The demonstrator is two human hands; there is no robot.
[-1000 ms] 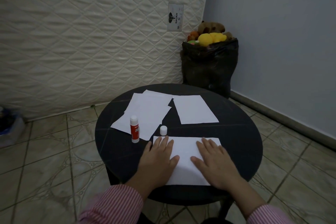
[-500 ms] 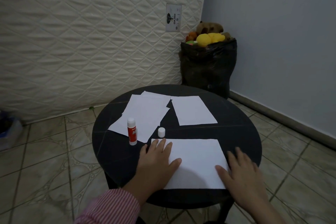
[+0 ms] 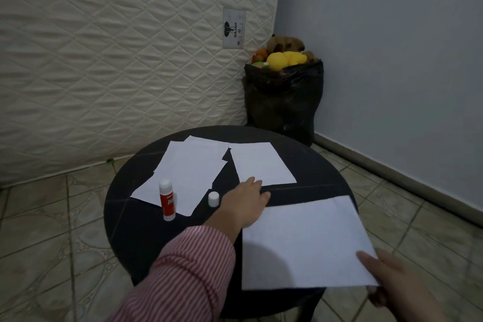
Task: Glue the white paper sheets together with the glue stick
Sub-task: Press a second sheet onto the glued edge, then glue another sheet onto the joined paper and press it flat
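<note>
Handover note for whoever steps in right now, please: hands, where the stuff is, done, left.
Left hand: open, reaching toward the single far sheet.
Right hand: grip on the near sheet at its right corner, pulling it off the table edge.
Glue stick stands uncapped on the left; cap beside it; loose pile behind.
Done: near sheet pressed flat.
Left: glue the rest.

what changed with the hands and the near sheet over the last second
The right hand slid off to the right and took hold of the near sheet at its right corner, pulling it right. The left hand left that sheet and reached forward toward the far right sheet. The glue stick, its cap and the overlapping sheets stayed put.
</note>
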